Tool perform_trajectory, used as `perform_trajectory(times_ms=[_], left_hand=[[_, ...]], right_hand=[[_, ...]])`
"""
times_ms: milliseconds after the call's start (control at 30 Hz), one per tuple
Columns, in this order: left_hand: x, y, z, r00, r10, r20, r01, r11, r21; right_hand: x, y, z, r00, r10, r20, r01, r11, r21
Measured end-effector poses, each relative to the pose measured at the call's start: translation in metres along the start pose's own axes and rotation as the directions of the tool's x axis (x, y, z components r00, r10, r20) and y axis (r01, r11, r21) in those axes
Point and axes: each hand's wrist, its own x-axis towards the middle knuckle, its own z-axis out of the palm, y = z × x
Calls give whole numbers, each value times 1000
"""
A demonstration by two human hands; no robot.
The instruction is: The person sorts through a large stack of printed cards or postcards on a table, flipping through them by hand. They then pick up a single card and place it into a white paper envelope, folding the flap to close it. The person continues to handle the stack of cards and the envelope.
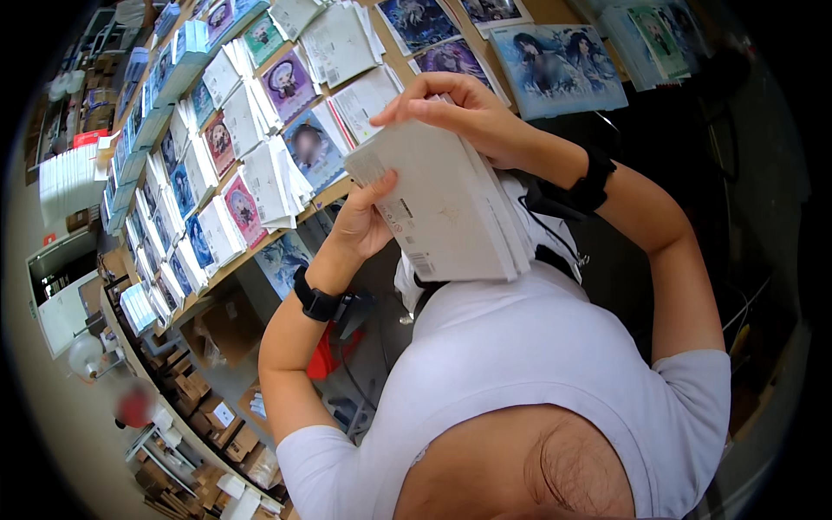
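Observation:
A stack of thin white printed packets (448,201), the top one bearing a barcode and small print, is held in front of my body. My left hand (367,218) grips its left side, with the thumb on the top face. My right hand (461,114) holds the far edge, its fingers curled over the upper corner and its thumb near the index finger. Beyond the hands, piles of similar white packets (263,185) and cards with illustrated figures (315,149) lie on a wooden table.
A blue illustrated box (559,68) lies at the table's right part, near a clear plastic bin (650,39). Blue-edged stacks (159,84) line the far side. Beneath the table is an open cardboard box (231,325). Shelves with small cartons (218,413) stand at lower left.

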Motion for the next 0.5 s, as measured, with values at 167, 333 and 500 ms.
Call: perform_trajectory(times_ms=[167,333,500], left_hand=[[13,-19,6,996,10,-86,-15,998,-54],[36,-31,29,975,94,-200,-94,996,12],[44,-53,52,969,116,-217,-114,993,22]], right_hand=[[-20,1,-14,983,82,-163,-74,996,55],[-41,0,-26,968,-41,-247,-16,975,-222],[-72,-29,-27,959,-34,-283,-40,967,-253]])
